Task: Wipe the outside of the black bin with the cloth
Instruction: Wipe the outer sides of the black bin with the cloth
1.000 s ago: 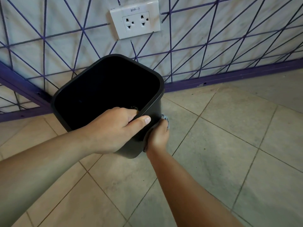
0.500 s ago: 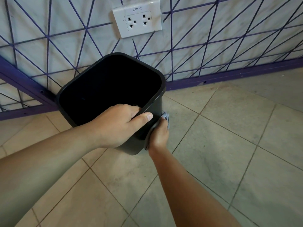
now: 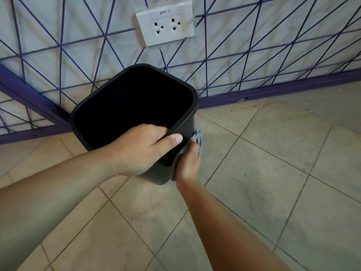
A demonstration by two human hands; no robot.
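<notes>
Head view only. Black bin (image 3: 134,106) held tilted at centre frame, mouth open toward the camera, lifted off the tiled floor (image 3: 273,173). Left hand (image 3: 144,147) clamped on the near rim, fingers hooked inside, thumb laid flat along the outer edge. Right hand (image 3: 188,163) pressed against the bin's right outer wall, just right of centre, holding the cloth (image 3: 197,136) between palm and plastic; only a blue-grey bunch of it poking out above the knuckles, the rest hidden, so impossible to say how much of it lies flat on the wall.

Risks, as a judgement: a one-handed rim grip on smooth plastic, so a hard sideways rub could twist the bin out of the fingers or swing it. Bunched cloth could slide out from under the palm, leaving bare skin rubbing. Far rim close to the purple-lined wall (image 3: 254,36) at upper frame, with a white socket (image 3: 166,24) just above; little room there for turning. Plenty of open floor at right and lower frame, so better to turn the bin that way for the remaining sides.
</notes>
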